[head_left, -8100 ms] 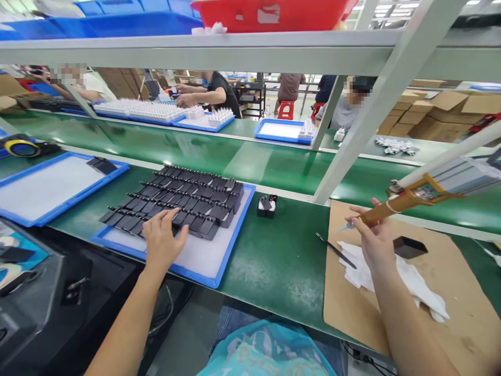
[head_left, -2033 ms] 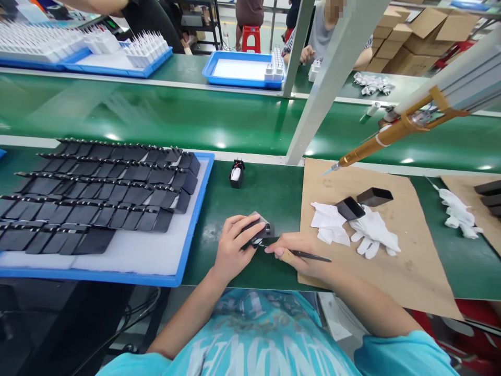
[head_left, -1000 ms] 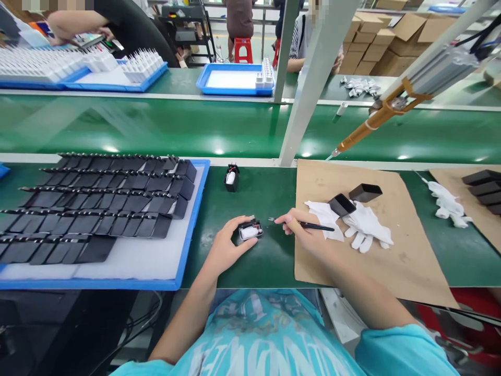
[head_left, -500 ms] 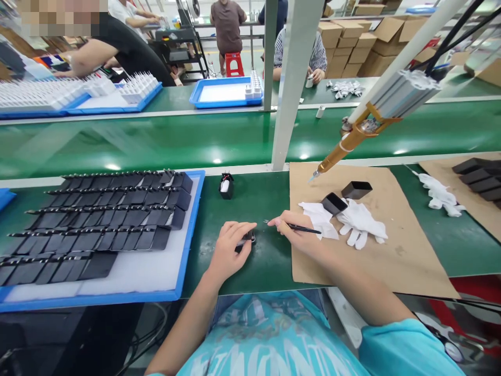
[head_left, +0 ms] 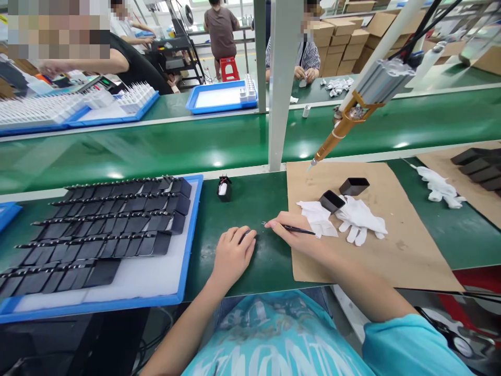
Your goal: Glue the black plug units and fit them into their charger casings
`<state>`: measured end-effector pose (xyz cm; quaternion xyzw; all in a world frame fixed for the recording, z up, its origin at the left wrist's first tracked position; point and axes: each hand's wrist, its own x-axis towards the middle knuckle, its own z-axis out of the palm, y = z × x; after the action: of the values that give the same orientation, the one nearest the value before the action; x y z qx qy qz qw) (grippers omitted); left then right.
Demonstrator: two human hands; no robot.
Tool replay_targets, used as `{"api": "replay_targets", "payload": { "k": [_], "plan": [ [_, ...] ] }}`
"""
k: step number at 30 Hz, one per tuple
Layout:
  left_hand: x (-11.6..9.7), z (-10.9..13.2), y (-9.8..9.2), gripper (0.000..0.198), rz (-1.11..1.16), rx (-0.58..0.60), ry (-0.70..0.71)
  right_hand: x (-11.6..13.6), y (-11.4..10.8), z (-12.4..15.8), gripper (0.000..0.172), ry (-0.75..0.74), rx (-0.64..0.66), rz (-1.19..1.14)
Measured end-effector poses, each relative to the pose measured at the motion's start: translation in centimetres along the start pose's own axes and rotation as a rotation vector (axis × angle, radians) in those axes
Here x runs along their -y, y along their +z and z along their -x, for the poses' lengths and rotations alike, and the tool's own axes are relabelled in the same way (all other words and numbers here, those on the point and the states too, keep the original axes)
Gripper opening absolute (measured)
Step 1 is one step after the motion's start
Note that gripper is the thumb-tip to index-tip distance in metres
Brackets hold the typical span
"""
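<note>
Here, L hand (head_left: 234, 254) mostly covers unit (head_left: 246, 236), R hand (head_left: 287, 228) has tweezers (head_left: 298, 229).
L hand, nearer, is curled round unit on bench (head_left: 254, 193); its long axis is mostly hidden, can't tell. R hand pinches tweezers, tip pointing L to unit, near but not touching.

Grn bench (head_left: 250, 193) w/ blue tray (head_left: 191, 235), blk unit (head_left: 224, 189), brn cardboard (head_left: 410, 261).

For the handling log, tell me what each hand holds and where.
Right hand: slim black tool, near its tip. Left hand: black part, exact hold hidden.
</note>
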<state>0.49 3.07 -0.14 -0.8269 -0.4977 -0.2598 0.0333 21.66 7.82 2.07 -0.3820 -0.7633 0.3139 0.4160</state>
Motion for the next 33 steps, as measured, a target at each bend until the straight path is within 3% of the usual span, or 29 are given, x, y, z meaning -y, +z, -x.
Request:
{"api": "replay_targets", "payload": {
  "k": [5,11,16,19,23,25,28,33],
  "plan": [
    [-0.5,0.2,0.5,0.020,-0.139,0.006,0.005,0.0,0.1,0.0,0.031,-0.014,0.023,-0.007],
    [-0.4,0.1,0.6,0.019,-0.118,0.046,0.021,-0.7,0.3,-0.1,0.028,-0.049,0.006,0.024],
    [0.3,0.3,0.1,0.030,0.020,0.166,-0.045,-1.4,0.3,0.0,0.026,-0.074,-0.001,0.092],
    [0.8,0.3,-0.1,0.029,0.403,0.137,-0.280,-1.8,-0.2,-0.2,0.025,-0.116,0.003,0.242],
    [0.9,-0.1,-0.7,0.043,1.306,-0.038,-0.867,-2.9,-1.7,-0.8,0.026,-0.019,0.074,0.663],
    [0.6,-0.3,-1.2,0.048,1.713,-0.062,-1.015,-3.6,-2.6,-1.0,0.025,0.071,0.154,0.846],
    [-0.1,-0.6,-2.0,0.049,2.058,-0.044,-1.016,-4.7,-3.6,-0.9,0.031,0.122,0.243,0.970],
    [-0.7,-0.8,-2.4,0.052,2.167,-0.023,-0.868,-5.2,-3.8,-0.6,0.037,0.152,0.242,0.992]
  ]
}}
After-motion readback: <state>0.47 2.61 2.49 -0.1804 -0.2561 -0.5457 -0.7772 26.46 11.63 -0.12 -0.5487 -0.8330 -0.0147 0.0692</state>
